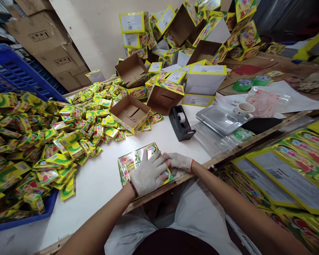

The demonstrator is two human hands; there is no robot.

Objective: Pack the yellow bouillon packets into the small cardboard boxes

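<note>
A flat clear plastic case filled with yellow-green packets lies near the front edge of the white table. My left hand, in a white knit glove, rests flat on top of it with the fingers spread. My right hand, also gloved, sits at the case's right edge with fingers curled against it, touching the left hand's fingertips. A black tape dispenser stands just beyond the case.
A big heap of yellow-green packets covers the table's left and fills a blue crate. Open cartons and stacked boxes stand behind. Clear plastic trays and a cup lie at right. Filled flat packs are stacked lower right.
</note>
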